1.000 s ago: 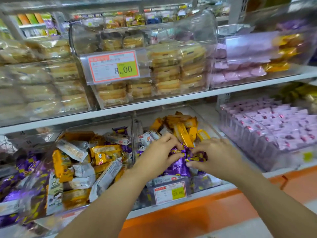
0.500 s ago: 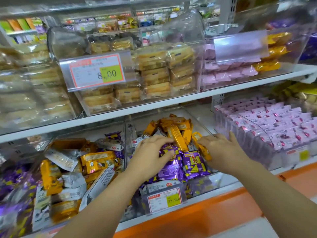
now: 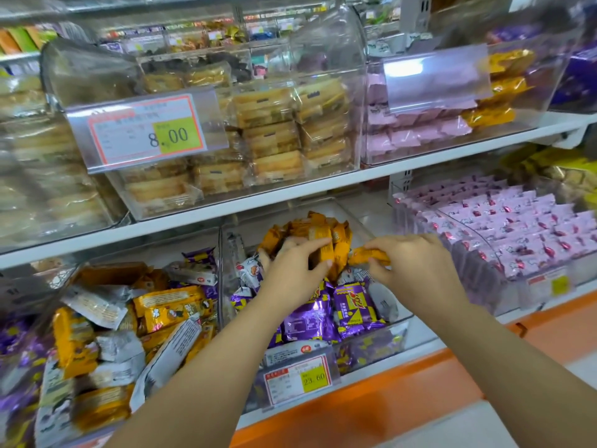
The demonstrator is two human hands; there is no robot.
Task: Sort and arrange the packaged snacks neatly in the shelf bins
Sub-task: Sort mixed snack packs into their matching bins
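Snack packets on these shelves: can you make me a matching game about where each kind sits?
1. orange foil snack packets
2. purple foil snack packets
3. pink wrapped snacks with red marks
4. clear-wrapped golden cakes

A. upper clear bin, behind the 8.00 price tag
B. front of the middle lower bin
C. back of that middle bin
D. right-hand lower bin, in rows

Pairs: 1-C, 2-B, 3-D, 4-A.

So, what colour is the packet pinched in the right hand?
An orange packet in the right hand; head view.
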